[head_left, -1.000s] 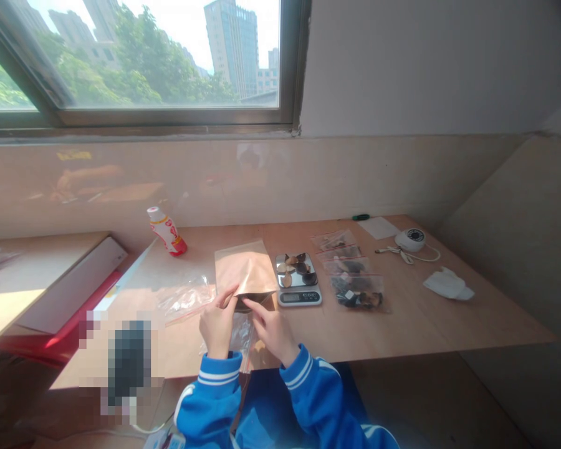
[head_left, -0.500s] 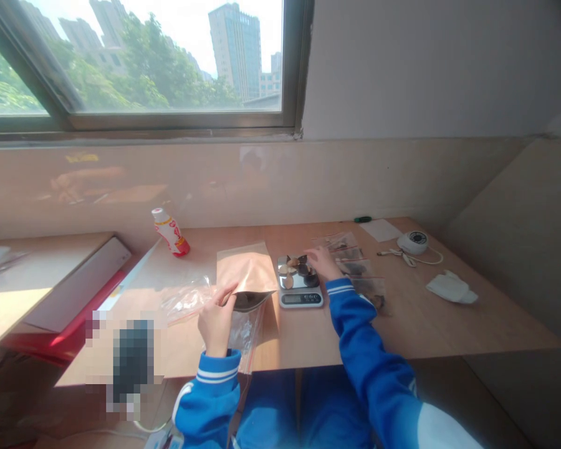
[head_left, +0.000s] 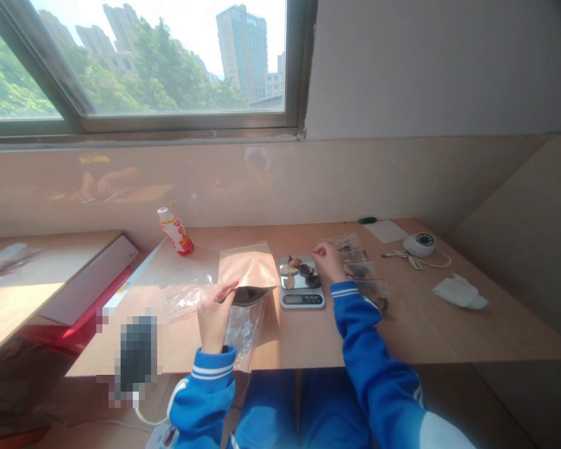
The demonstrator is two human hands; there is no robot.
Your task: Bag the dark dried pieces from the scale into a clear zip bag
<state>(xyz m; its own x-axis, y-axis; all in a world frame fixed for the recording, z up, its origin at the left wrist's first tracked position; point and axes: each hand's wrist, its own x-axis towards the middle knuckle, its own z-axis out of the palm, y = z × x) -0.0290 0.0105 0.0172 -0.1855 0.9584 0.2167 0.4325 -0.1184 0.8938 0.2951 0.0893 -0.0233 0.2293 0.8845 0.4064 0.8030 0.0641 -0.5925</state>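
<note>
My left hand [head_left: 215,315] pinches the near edge of a brown paper bag [head_left: 247,265], whose mouth gapes toward me and shows a dark inside. Just right of the bag stands a white kitchen scale [head_left: 302,300]. Several flat tan and dark pieces [head_left: 290,282] lie on its shiny pan. My right hand [head_left: 330,260] is at the pan's upper right, thumb and fingers pinched together; whatever they hold is too small to make out. Close to this hand, several small clear zip bags [head_left: 359,269] with dark bits inside lie in a row.
Clear plastic bags [head_left: 245,333] lie below and left of the paper bag. A red-and-white bottle [head_left: 176,232] stands at the back left. Rightward are a white round device [head_left: 419,244] with a cable, a white paper sheet [head_left: 386,231] and a crumpled white cloth or tissue [head_left: 459,291].
My right hand has drawn slightly right, away from the pan, and a dark piece near its fingertips no longer shows there. My left hand keeps its pinch on the paper bag.
</note>
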